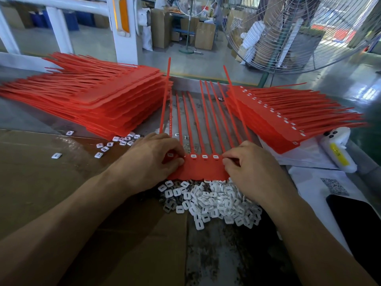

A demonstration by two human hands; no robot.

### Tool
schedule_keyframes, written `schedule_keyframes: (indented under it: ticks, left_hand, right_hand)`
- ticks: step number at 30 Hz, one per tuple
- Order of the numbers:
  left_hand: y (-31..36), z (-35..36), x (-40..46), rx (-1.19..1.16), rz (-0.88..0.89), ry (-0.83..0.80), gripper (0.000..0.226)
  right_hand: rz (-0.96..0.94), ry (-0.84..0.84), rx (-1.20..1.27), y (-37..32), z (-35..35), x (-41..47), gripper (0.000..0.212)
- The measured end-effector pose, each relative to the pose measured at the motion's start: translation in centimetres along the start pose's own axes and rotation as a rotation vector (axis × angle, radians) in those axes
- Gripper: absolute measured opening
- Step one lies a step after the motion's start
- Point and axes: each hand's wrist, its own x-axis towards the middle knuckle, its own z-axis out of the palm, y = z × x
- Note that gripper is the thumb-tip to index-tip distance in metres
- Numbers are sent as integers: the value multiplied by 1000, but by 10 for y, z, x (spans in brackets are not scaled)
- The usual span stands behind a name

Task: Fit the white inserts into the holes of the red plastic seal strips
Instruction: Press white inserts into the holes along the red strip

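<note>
Red seal strip sheet (pixel 203 169) lies flat on the bench (pixel 31 120), right between the two hands, its tails fanning straight away from the person. So the row of holes runs left to right across the near end, crosswise to those tails. A few white inserts (pixel 204 156) already sit in the middle of that row. The left hand (pixel 153 159) is curled over the left end, fingertips pinching down on an insert there. The right hand (pixel 250 168) is curled over the right edge of the sheet, fingers pressing it; can't tell whether there's an insert under them.

Loose insert pile (pixel 214 200) sits just below the sheet, touching its near edge, about equally handy to both hands. Looks like remaining holes are at the two ends, under the fingers. Unfilled stack (pixel 99 98) sits left, filled stack (pixel 288 118) right.
</note>
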Motion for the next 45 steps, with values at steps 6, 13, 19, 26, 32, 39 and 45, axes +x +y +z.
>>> schedule_keyframes:
  ticks: [6,13,19,26,32,39,45]
  left_hand:
    - [0,0,0,-3,-6,-12,22]
    - [1,-1,-2,-11,-10,-11,21]
    - [1,-1,-2,-14,-13,-11,21]
    - [2,0,-2,-6,-13,-10,22]
    - [1,-1,-2,0,-15,-17,23]
    - [2,-1,-2,3,-11,-18,23]
    - [1,-1,-2,6,-7,-13,24]
  right_hand:
    - [-22,-16,154,-1,-8,-2,9]
    - [-191,-300,344,-2,-29,-9,6]
    - [-200,-446,345,2,-37,-11,10]
    - [-198,-451,312,2,-35,-10,9]
    - [-194,-443,318,2,-31,-10,7]
    - [-221,-402,249,0,-27,-10,9]
    - [-166,-296,455,-1,-27,-9,9]
